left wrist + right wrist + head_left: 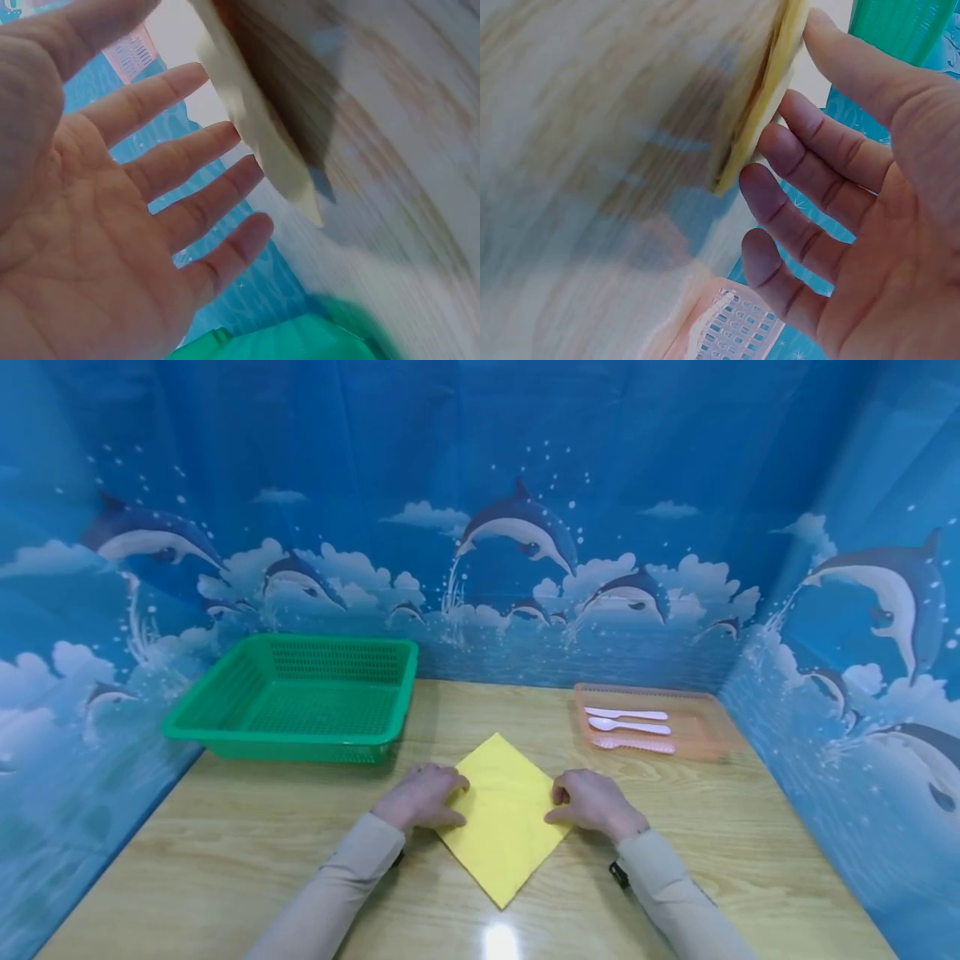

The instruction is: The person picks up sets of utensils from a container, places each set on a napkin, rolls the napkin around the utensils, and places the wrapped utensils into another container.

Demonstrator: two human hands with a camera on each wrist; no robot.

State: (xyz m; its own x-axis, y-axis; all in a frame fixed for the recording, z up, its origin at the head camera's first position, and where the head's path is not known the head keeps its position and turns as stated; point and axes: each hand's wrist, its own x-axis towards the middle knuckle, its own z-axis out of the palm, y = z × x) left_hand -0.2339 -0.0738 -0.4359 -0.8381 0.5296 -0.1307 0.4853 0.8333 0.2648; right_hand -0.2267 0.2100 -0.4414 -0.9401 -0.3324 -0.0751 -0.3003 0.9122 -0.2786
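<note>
We locate the yellow napkin (501, 818) at the middle of the surface (225, 868), between the hands. It lies as a diamond, with one corner toward the person and the opposite corner toward the rear; we see folded layers along its edge. The hands are apart, one on each side of it. The left hand (426, 797) has its fingers extended and spread, with fingertips at the napkin's left edge. The right hand (596, 802) has its fingers lightly bent, with fingertips at the right edge. We see neither hand clamped on the napkin.

At the left rear of the surface we find a green basket (292, 750). At the right rear is an orange tray (705, 724) holding a white knife (630, 714), a white spoon (630, 726) and a third white utensil (637, 745), set side by side. Behind them we note a blue curtain (390, 427) printed with dolphins.
</note>
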